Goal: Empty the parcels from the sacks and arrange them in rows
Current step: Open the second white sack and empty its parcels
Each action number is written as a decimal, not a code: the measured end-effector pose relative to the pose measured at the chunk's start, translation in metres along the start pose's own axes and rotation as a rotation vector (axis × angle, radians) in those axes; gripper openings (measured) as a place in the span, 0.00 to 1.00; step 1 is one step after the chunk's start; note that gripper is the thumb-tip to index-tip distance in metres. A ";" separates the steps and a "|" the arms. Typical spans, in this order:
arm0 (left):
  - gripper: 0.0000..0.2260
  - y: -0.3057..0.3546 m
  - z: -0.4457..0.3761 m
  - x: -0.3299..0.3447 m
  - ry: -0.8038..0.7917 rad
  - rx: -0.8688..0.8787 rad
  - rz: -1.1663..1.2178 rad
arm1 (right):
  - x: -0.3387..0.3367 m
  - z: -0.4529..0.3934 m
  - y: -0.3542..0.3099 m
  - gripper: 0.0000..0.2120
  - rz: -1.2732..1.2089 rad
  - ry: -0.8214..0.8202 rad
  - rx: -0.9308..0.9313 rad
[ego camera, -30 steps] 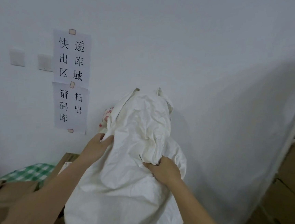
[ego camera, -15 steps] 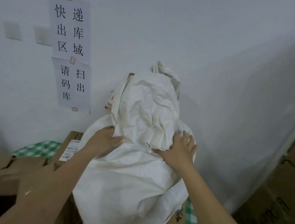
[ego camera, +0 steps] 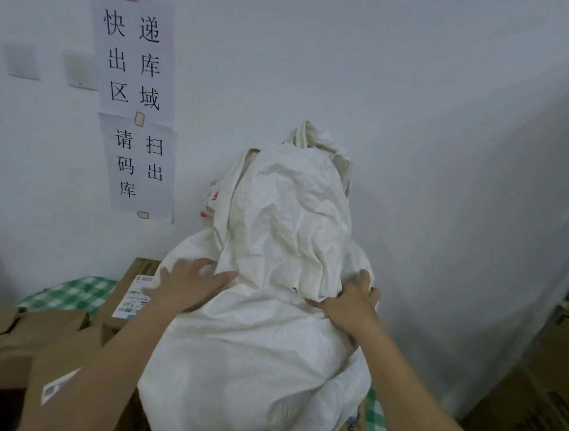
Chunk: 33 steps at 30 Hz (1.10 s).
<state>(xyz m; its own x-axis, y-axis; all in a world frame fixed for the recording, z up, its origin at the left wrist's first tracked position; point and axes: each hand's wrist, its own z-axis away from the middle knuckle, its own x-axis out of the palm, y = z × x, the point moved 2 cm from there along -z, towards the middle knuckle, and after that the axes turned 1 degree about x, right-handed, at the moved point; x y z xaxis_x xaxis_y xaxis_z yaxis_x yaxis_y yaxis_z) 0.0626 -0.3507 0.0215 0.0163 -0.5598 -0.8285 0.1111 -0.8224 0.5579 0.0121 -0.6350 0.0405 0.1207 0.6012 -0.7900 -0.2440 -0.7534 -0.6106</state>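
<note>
- Sack (ego camera: 259, 333) of white woven cloth, crumpled and slumped, standing upright at the centre of the view against the white wall (ego camera: 422, 124), bulging low down and limp up top.
- Upper part folded forward and down over the body, loose mouth edges poking up at 12 o'clock.
- Left hand (ego camera: 194, 284) laid flat on the cloth at 9 o'clock of the fold, fingers straight and spread, gripping nothing.
- Right hand (ego camera: 351, 300) pressed against the cloth at 3 o'clock of the fold, fingers extended and slightly fanned, likewise clamped on nothing.
- Cardboard parcels (ego camera: 57, 360) crowded at 8 o'clock of the sack, one labelled box (ego camera: 133, 291) just beside the left hand.
- Green checked cloth (ego camera: 66, 294) showing under the boxes at 9 o'clock and again at 5 o'clock.
- Paper notices (ego camera: 138, 106) taped to the wall at 11 o'clock; red-printed bag scrap (ego camera: 213, 198) peeking from behind the sack.
- More brown cartons (ego camera: 542, 392) stacked at 4 o'clock, well apart from the hands.
- Step in hand, by judgement: pressing and flattening a largely emptied sack, or feeling for parcels left inside; the low bulge suggests some contents may remain, though cannot tell.
- Next move likely calls for a firm grasp near the base or the mouth, then lifting and tipping to shake out any remainder, or folding the cloth away before lining up the parcels in rows.
</note>
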 end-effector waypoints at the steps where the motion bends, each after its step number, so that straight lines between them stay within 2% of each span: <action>1: 0.32 -0.001 -0.001 0.003 -0.045 0.035 0.094 | 0.002 -0.002 0.002 0.38 -0.020 -0.012 0.006; 3: 0.22 0.001 0.000 0.004 -0.057 0.106 0.209 | 0.005 -0.004 0.005 0.32 -0.067 -0.007 0.013; 5: 0.17 0.003 0.000 0.003 -0.002 0.148 0.270 | 0.007 -0.005 0.002 0.23 -0.111 0.045 0.008; 7: 0.14 0.005 0.002 0.002 0.028 0.171 0.314 | 0.010 -0.003 -0.005 0.14 -0.129 0.106 -0.007; 9: 0.16 0.005 0.003 -0.001 0.069 0.146 0.354 | 0.009 -0.003 -0.011 0.10 -0.146 0.143 -0.011; 11: 0.19 0.010 0.003 -0.007 0.115 0.118 0.435 | 0.008 -0.007 -0.019 0.11 -0.182 0.140 0.008; 13: 0.14 0.022 0.001 -0.018 0.135 0.140 0.571 | 0.003 -0.007 -0.037 0.17 -0.268 0.104 0.034; 15: 0.10 0.045 -0.002 -0.037 0.138 0.197 0.730 | -0.007 -0.009 -0.056 0.20 -0.524 0.025 0.057; 17: 0.10 0.069 -0.004 -0.059 0.164 0.260 0.797 | -0.012 -0.010 -0.071 0.16 -0.740 -0.082 0.024; 18: 0.10 0.079 -0.006 -0.071 0.183 0.294 0.782 | -0.015 -0.009 -0.077 0.15 -0.777 -0.077 0.015; 21: 0.11 0.089 -0.007 -0.087 0.207 0.323 0.679 | -0.014 -0.011 -0.081 0.30 -0.666 -0.049 0.023; 22: 0.11 0.085 -0.009 -0.089 0.228 0.318 0.666 | -0.012 -0.008 -0.086 0.28 -0.677 -0.101 -0.002; 24: 0.13 0.076 -0.012 -0.098 0.296 0.319 0.657 | -0.010 -0.001 -0.095 0.18 -0.764 -0.242 -0.052; 25: 0.14 0.072 -0.012 -0.102 0.318 0.314 0.644 | -0.011 -0.001 -0.096 0.15 -0.746 -0.230 -0.062; 28: 0.14 0.056 -0.009 -0.106 0.304 0.287 0.564 | -0.016 -0.008 -0.089 0.19 -0.440 0.004 -0.049; 31: 0.12 0.033 -0.007 -0.110 0.348 0.231 0.463 | -0.025 -0.006 -0.098 0.23 -0.380 -0.186 -0.130; 33: 0.12 0.016 -0.003 -0.113 0.354 0.191 0.395 | -0.036 -0.002 -0.101 0.25 -0.215 -0.218 -0.149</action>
<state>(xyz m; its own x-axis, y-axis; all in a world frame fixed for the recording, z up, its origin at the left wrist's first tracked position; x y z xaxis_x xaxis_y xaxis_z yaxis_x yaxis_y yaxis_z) 0.0652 -0.3001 0.1243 0.3560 -0.7879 -0.5025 -0.1521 -0.5794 0.8007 0.0347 -0.5814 0.1304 -0.0588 0.7812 -0.6215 -0.0900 -0.6241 -0.7761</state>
